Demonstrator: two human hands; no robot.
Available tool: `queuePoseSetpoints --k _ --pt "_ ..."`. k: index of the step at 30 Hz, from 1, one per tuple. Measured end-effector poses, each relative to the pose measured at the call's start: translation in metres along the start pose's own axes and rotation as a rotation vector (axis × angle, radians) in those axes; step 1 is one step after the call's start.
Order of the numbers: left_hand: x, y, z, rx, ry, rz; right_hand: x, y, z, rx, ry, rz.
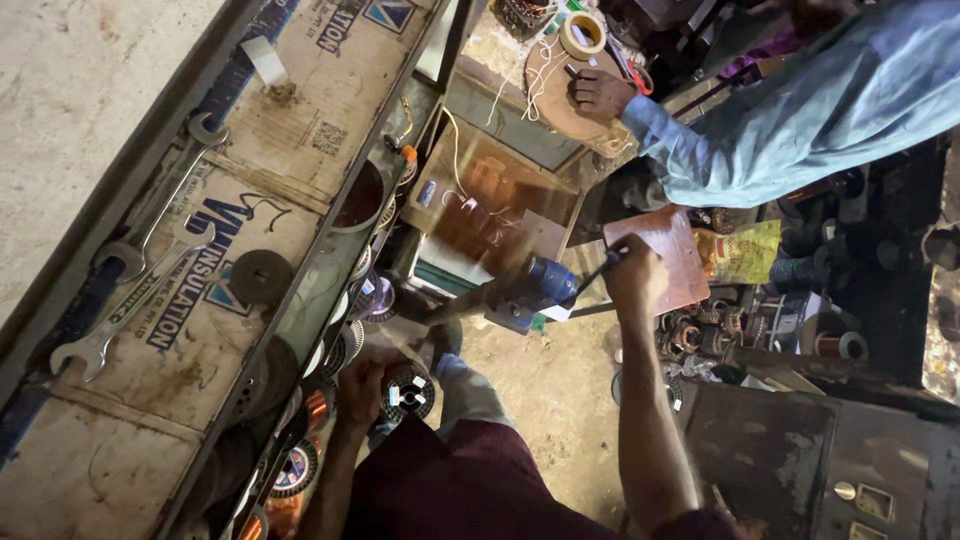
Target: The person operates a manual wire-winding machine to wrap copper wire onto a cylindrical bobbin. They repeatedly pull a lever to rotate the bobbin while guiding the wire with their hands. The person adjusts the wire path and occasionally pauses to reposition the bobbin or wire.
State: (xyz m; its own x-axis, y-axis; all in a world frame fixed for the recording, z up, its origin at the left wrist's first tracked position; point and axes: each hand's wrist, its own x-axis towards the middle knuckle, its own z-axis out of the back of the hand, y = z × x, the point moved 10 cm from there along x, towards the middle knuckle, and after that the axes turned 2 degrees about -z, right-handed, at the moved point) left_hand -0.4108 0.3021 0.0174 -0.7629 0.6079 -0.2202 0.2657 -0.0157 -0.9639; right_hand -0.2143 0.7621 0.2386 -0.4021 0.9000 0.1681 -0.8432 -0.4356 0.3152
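Gripping the wound stator (pixel 407 392) with our left hand (pixel 362 385) closed on its rim; we judge it heavy, rigid, windings fragile; right hand (pixel 634 277) clamped on a thin tool (pixel 598 270).

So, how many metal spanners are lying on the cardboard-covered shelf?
2: a long slim steel spanner towards the wall edge, and a broader steel spanner beside it, nearer the round dark disc. Others may be hidden.

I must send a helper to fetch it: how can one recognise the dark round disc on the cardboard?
Find the long cardboard-lined shelf on the left. Two spanners lie there; right of them lies the dark disc. It alone is round and flat.
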Motion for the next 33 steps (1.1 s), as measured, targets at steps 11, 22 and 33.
queuePoseSetpoints --k 11,22,33 --pt "-0.007 0.005 0.015 0.341 -0.077 0.112 -0.126 0.036 -0.107 0.181 0.371 0.432" --pt "0.001 0.012 0.009 0.195 -0.045 -0.009 -0.072 0.019 0.049 0.052 0.068 -0.068" --pt "-0.003 0.007 -0.005 -0.098 0.041 0.130 -0.036 0.013 -0.134 0.113 0.483 0.300"
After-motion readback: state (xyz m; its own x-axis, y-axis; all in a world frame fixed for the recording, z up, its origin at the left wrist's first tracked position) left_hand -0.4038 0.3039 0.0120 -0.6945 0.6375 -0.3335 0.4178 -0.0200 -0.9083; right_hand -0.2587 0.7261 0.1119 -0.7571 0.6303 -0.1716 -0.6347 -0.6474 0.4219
